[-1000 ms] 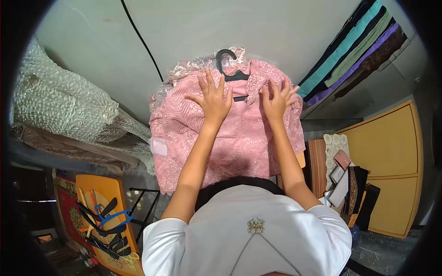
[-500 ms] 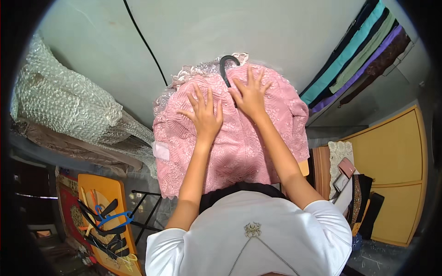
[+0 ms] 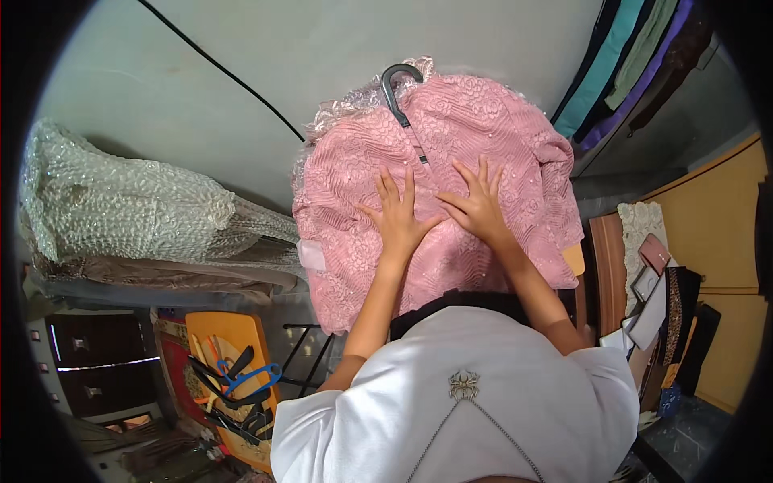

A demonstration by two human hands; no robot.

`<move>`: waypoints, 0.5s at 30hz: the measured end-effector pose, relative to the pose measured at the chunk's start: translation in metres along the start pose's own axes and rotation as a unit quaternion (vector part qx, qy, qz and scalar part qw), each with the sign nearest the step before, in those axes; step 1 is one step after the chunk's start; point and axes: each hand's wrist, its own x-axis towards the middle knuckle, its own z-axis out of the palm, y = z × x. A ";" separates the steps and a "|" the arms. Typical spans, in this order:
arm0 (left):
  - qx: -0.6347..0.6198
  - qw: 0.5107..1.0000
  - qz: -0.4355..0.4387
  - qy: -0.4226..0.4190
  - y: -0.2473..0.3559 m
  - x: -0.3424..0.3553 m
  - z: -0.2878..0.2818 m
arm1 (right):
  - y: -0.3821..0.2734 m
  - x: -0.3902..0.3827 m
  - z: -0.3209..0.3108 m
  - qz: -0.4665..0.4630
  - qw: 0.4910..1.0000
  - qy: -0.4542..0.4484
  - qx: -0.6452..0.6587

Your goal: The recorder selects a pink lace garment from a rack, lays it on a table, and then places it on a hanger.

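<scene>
A pink lace garment lies spread out in front of me, its sleeves folded in at the sides. The dark hook of a hanger sticks out at its top, and a small part of the hanger shows through the neck opening. My left hand rests flat on the middle of the lace with fingers spread. Beside it, my right hand also presses flat, its fingers apart. The two thumbs point toward each other. Silvery, shiny fabric peeks out under the far edge. A pale tag sits at the garment's left side.
At left hangs a white sequined dress. A low orange table bears several hangers. Coloured cloths hang at the far right. To the right are a pink phone-like item, other small things, and a yellow cabinet.
Both hands have slid down the garment toward me, away from the hanger hook to the middle of the lace. The view has shifted and tilted slightly.
</scene>
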 end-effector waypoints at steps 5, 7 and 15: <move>-0.004 1.000 -0.006 -0.014 -0.003 0.001 0.000 | 0.005 -0.007 0.012 0.005 0.999 0.045 0.000; -0.006 1.000 0.005 -0.003 -0.006 0.003 0.004 | 0.004 -0.002 0.010 0.021 0.999 0.033 0.005; -0.024 1.000 -0.005 -0.017 -0.007 0.006 0.005 | 0.004 0.001 0.017 0.033 0.997 0.062 0.030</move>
